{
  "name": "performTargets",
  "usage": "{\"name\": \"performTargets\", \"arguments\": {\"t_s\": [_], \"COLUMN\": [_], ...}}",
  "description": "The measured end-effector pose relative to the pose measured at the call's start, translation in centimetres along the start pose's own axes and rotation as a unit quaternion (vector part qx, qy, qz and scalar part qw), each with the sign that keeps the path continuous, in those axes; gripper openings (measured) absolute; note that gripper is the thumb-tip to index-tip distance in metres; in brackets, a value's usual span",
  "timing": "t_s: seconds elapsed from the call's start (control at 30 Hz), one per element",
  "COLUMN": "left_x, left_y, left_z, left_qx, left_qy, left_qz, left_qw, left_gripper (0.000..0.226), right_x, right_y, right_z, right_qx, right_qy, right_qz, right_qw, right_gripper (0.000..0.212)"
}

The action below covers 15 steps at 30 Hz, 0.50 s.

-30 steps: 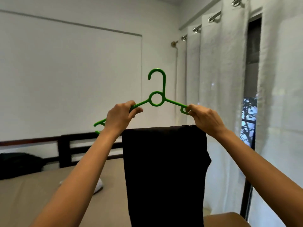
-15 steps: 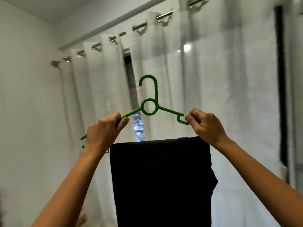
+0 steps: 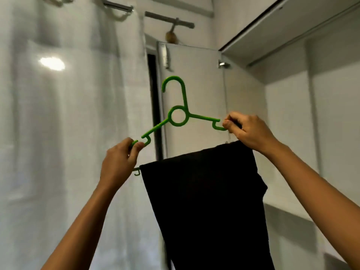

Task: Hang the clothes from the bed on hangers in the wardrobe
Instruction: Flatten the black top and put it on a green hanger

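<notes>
A green plastic hanger (image 3: 178, 118) is held up in front of me, tilted with its left end lower. My left hand (image 3: 118, 164) grips the hanger's left arm. My right hand (image 3: 247, 131) grips its right end. A folded black garment (image 3: 204, 201) hangs down over the hanger's lower bar, which is hidden by the cloth. The white wardrobe (image 3: 292, 94) stands open at the right, with its door (image 3: 194, 94) swung out behind the hanger.
White curtains (image 3: 68, 123) on a metal rod (image 3: 169, 18) fill the left half. A shelf edge (image 3: 288, 209) of the wardrobe shows at the lower right. The wardrobe's top panel (image 3: 292, 30) slants across the upper right.
The view has swung right, from the bed and wall past the curtains to the open wardrobe. Both hands have kept their hold on the hanger, which now tilts down to the left.
</notes>
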<state>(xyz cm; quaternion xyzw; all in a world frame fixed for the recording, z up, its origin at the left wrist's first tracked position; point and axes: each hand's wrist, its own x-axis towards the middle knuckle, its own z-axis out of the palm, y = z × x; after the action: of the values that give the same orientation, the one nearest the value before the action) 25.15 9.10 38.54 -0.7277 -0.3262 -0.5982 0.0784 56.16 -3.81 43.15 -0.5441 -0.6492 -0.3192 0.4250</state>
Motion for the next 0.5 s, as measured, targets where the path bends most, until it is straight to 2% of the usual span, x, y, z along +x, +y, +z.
{"name": "performTargets", "arguments": {"t_s": [0.1, 0.17, 0.33, 0.4, 0.5], "left_x": [3.1, 5.1, 9.6, 10.6, 12.6], "left_y": [2.4, 4.1, 8.3, 10.4, 13.9], "left_z": [7.9, 12.8, 24.4, 28.8, 34.8], "left_qx": [-0.084, -0.140, -0.225, -0.255, -0.287], "left_qy": [-0.029, -0.050, -0.081, -0.079, -0.063], "left_qz": [0.022, 0.031, 0.077, 0.099, 0.119], "left_qw": [0.996, 0.988, 0.968, 0.959, 0.948], "left_gripper": [0.036, 0.035, 0.031, 0.031, 0.032], "right_x": [0.2, -0.3, -1.9, -2.8, -3.8], "right_y": [6.1, 10.1, 17.7, 19.4, 21.1], "right_z": [-3.6, -5.4, -8.3, -9.4, -10.6], "right_qx": [-0.123, -0.192, -0.296, -0.323, -0.398], "right_qy": [-0.007, -0.027, -0.053, -0.036, 0.039], "right_qz": [-0.021, -0.002, 0.044, 0.052, 0.063], "right_qw": [0.992, 0.981, 0.953, 0.944, 0.915], "right_gripper": [0.025, 0.028, 0.031, 0.035, 0.041]}}
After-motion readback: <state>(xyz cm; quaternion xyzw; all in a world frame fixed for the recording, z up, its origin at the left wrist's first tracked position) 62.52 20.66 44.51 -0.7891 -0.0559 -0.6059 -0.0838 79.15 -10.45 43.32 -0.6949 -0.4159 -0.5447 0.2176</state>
